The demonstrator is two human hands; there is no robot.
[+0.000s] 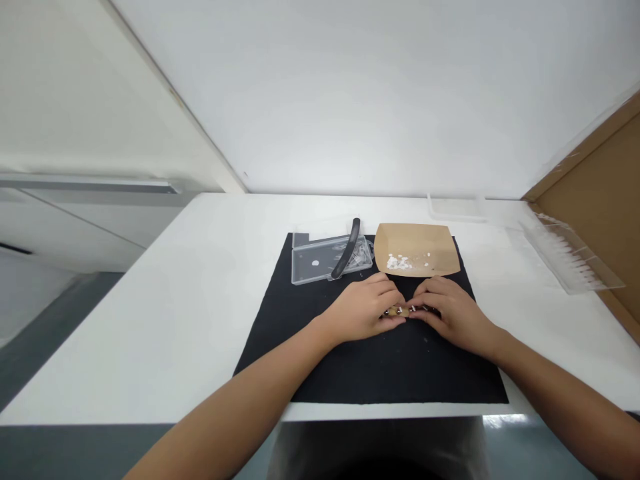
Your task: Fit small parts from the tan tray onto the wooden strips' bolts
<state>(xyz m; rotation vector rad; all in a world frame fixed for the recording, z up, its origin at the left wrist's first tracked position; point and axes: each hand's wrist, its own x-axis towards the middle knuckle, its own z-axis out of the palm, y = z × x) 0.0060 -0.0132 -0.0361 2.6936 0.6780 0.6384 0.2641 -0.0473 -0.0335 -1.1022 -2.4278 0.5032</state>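
Observation:
My left hand (pixel 370 308) is closed in a pinch on one end of a small tan strip (pixel 399 311) with dark and white bits along it. At the strip's other end, the fingers of my right hand (pixel 450 311) are closed round it, hiding most of that part. The strip's exact kind is too small to make out. Both hands are low over a black mat (pixel 395 373). Just beyond them lies a tan cardboard tray (pixel 420 237) with small white pieces (pixel 399 262) in it.
Behind my left hand, a clear plastic case (pixel 305 267) holds many small clear pieces, and a black curved bar (pixel 347 248) lies across it. A white table (pixel 165 320) carries everything. On the right are clear ridged plastic (pixel 565 257) and a brown board (pixel 600 173).

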